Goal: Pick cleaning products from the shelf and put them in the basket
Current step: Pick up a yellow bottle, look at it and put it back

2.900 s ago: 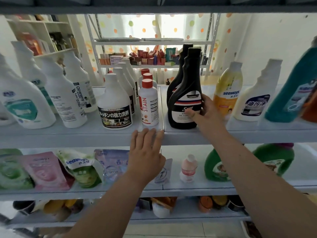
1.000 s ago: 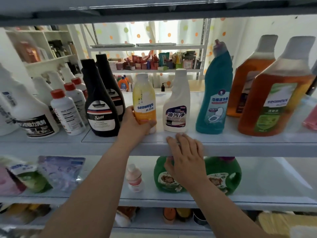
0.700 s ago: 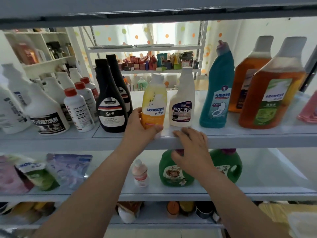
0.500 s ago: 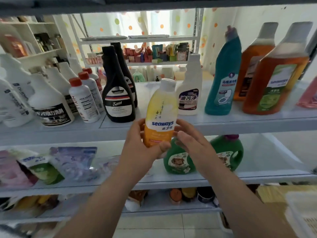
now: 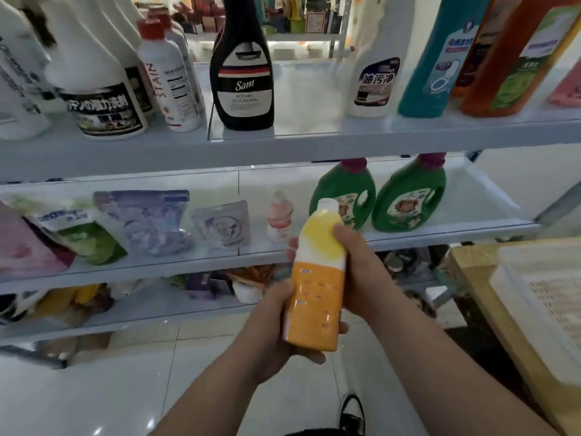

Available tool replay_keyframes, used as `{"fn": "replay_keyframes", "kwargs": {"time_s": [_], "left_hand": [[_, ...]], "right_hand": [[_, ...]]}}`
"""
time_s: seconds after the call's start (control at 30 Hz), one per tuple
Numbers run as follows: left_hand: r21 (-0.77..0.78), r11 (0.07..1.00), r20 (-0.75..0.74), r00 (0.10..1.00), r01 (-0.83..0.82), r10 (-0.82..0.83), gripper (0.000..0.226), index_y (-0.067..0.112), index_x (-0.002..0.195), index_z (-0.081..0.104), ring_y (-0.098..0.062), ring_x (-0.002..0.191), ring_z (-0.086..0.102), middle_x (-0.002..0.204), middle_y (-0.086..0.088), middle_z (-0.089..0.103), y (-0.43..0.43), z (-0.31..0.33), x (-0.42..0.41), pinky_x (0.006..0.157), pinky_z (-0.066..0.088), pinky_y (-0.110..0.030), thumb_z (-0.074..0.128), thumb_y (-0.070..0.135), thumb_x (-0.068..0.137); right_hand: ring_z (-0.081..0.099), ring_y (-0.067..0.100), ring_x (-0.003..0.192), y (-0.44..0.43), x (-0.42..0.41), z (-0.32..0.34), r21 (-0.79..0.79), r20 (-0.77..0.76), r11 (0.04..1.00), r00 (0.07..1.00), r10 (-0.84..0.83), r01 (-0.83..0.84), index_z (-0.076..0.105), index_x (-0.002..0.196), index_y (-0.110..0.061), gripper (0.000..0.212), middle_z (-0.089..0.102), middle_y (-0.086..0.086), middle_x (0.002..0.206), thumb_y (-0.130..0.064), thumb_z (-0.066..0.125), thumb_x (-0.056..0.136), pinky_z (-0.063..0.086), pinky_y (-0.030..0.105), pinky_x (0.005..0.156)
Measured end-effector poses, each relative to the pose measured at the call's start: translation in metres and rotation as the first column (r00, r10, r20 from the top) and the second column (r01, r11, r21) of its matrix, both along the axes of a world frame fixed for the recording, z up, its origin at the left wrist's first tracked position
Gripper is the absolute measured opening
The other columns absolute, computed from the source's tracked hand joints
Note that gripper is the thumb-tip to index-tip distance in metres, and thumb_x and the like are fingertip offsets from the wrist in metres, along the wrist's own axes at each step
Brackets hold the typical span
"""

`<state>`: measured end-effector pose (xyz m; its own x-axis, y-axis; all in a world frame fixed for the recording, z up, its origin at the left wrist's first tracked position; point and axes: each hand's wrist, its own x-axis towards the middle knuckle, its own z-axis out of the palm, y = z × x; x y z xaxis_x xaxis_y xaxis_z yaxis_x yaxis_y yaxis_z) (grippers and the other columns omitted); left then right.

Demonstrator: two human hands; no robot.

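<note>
Both hands grip the yellow-and-orange plastic bottle (image 5: 317, 284), which has a white cap. The left hand (image 5: 276, 335) is curled round its orange lower half, with the thumb on the near left side and the fingers under the base. The right hand (image 5: 361, 272) wraps the upper half from the right, fingers bent over the yellow shoulder. The bottle is held in the air in front of the lower levels of the grey metal shelf (image 5: 283, 146), left of the white plastic basket (image 5: 509, 294) on the wooden bench (image 5: 471, 278). Its long axis runs close to upright, cap on top and leaning a little to the right, and its printed back faces the camera.

Half a second ago it was higher, level with the upper shelf edge. The "seaways" label then faced the camera, and the right hand only touched it with its fingers. On the upper level a gap lies between the black "Sam" bottle (image 5: 242, 83) and the white bottle with a dark label (image 5: 374, 83).
</note>
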<state>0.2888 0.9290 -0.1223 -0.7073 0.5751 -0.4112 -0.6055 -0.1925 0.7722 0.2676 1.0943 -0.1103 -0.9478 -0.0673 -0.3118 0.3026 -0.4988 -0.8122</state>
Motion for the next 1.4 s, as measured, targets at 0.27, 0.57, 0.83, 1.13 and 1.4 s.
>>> {"fn": "replay_keyframes", "kwargs": {"time_s": [0.27,0.57,0.83,1.13,1.4], "left_hand": [[-0.285,0.944,-0.128,0.983,-0.166,0.134,0.076,0.031,0.118,0.071,-0.031,0.096,0.075,0.106,-0.006,0.078,-0.017,-0.031,0.021,0.081,0.061,-0.046,0.047,0.089,0.076],[-0.186,0.982,0.052,0.999,0.012,-0.003,0.079,0.036,0.122,0.065,-0.030,0.098,0.076,0.108,-0.004,0.079,-0.010,-0.039,0.031,0.071,0.062,-0.049,0.053,0.093,0.068],[-0.188,0.980,0.266,0.957,-0.062,0.112,0.069,0.019,0.112,0.070,-0.036,0.084,0.077,0.100,-0.015,0.077,0.021,-0.018,0.038,0.049,0.052,-0.028,0.036,0.077,0.094],[0.299,0.939,0.625,0.779,-0.172,-0.056,0.086,-0.012,0.093,0.077,-0.042,0.075,0.074,0.090,-0.025,0.071,0.087,-0.004,0.033,0.030,0.046,-0.022,0.047,0.069,0.089],[-0.375,0.925,-0.053,0.998,-0.058,0.042,0.069,0.031,0.132,0.050,-0.017,0.081,0.072,0.113,-0.001,0.071,0.135,-0.031,0.026,0.053,0.054,-0.030,0.064,0.069,0.076]], "right_hand": [[0.072,0.024,0.096,-0.028,0.037,-0.030,0.090,-0.135,0.988,0.984,-0.115,0.128,0.059,0.134,-0.023,0.066,0.073,0.007,0.109,-0.043,0.073,0.073,0.060,0.038,0.077],[0.075,0.031,0.098,-0.022,0.049,-0.035,0.014,0.019,0.981,0.981,-0.193,0.193,0.058,0.135,-0.021,0.059,0.073,0.015,0.118,-0.036,0.066,0.079,0.062,0.045,0.074],[0.065,0.036,0.099,0.010,0.038,-0.033,0.001,0.013,0.995,0.995,-0.104,0.104,0.058,0.111,-0.010,0.035,0.069,0.017,0.101,-0.042,0.058,0.097,0.059,0.040,0.076],[0.067,0.021,0.072,0.071,0.036,-0.050,-0.133,0.218,0.991,0.976,0.015,0.015,0.075,0.073,-0.014,0.048,0.066,0.008,0.077,-0.053,0.056,0.093,0.057,0.030,0.067],[0.069,0.030,0.092,0.137,0.023,-0.036,-0.015,0.005,0.998,0.998,-0.066,0.066,0.056,0.134,-0.016,0.060,0.066,0.018,0.111,-0.028,0.071,0.078,0.060,0.048,0.081]]}}
